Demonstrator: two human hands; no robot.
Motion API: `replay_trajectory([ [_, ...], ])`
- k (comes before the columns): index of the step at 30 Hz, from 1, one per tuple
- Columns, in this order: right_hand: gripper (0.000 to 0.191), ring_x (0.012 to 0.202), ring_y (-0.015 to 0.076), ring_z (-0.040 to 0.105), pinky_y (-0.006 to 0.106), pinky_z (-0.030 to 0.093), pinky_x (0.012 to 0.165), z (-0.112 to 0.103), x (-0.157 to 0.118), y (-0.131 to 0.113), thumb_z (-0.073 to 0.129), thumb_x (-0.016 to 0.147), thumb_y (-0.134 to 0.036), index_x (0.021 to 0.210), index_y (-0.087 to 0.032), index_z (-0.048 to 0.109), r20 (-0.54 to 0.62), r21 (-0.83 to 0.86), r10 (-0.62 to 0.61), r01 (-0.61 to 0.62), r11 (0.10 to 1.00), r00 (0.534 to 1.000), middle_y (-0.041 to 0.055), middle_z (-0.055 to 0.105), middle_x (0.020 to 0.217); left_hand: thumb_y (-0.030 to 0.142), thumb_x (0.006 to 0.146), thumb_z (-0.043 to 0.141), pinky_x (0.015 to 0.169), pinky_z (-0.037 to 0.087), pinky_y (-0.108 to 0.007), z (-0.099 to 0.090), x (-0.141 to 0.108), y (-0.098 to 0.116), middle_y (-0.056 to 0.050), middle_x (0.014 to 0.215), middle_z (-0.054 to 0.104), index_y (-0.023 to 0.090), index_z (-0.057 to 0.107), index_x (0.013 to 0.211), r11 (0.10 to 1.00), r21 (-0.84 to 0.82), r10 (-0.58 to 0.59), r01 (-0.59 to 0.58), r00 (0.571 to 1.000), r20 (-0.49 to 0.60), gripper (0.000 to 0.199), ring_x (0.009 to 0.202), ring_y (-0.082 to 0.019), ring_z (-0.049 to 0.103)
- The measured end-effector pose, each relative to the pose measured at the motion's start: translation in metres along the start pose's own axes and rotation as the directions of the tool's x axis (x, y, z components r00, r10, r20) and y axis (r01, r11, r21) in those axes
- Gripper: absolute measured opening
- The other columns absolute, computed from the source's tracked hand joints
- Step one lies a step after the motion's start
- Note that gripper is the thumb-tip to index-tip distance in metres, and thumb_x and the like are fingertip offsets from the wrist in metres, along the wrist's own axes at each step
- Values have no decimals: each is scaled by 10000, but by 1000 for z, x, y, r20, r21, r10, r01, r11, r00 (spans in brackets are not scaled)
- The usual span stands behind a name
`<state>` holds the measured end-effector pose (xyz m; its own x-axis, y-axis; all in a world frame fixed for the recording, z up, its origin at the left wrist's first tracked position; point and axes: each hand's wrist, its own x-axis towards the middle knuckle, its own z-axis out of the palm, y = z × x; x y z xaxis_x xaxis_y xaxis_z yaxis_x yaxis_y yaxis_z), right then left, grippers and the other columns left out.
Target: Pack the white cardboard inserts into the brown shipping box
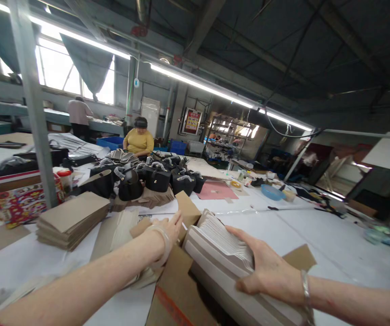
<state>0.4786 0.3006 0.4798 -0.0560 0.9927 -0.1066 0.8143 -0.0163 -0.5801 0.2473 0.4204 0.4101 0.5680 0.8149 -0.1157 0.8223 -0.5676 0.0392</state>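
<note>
head view: your right hand [273,268] clamps the layered stack [211,265], likely holding its layers together; left hand [168,230] opposite, grip unclear.

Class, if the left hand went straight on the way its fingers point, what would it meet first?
Most likely the far flap of the cardboard box. The left hand looks very close to it and may already touch it; depth is unclear here.
</note>
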Motion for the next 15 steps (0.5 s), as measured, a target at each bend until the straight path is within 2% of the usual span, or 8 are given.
replay_trajectory([
  [2,1037,1174,293,524,386,396,1030,4,8,-3,774,470,-210,1427,-172,378,37,-105,59,-55,993,998,105,554,1307,108,760,502,869,493,-586,-5,-1,4,-226,1535,148,126,240,1445,998,44,-40,38,998,44,733,1161,-367,553],
  [5,1058,1165,305,517,396,391,1023,16,22,-9,778,458,-255,1430,-152,371,73,-250,47,-27,968,996,124,547,1285,151,808,456,901,488,-553,-9,-6,6,-224,1540,110,90,219,1447,996,85,-47,41,996,75,684,1203,-341,525],
  [9,1115,1083,346,552,452,432,945,43,36,-5,803,418,-305,1435,-207,356,161,-393,42,25,919,986,125,557,1194,170,687,606,983,430,-538,-7,-18,1,-222,1544,12,54,127,1456,990,142,-28,15,996,85,913,1311,-343,405],
  [12,1121,1076,362,559,468,436,924,64,42,7,800,435,-350,1444,-256,321,205,-426,63,31,904,977,124,533,1211,170,566,669,1028,363,-588,-3,-26,-2,-197,1539,-66,45,64,1455,984,179,-14,-4,995,99,1082,1373,-357,293],
  [15,1110,1089,364,557,463,435,922,74,46,20,793,446,-384,1442,-279,313,240,-436,82,31,899,967,120,515,1236,183,644,577,1074,252,-643,-1,-30,-2,-135,1544,-62,68,59,1458,973,230,0,-13,998,58,972,1424,-331,171],
])
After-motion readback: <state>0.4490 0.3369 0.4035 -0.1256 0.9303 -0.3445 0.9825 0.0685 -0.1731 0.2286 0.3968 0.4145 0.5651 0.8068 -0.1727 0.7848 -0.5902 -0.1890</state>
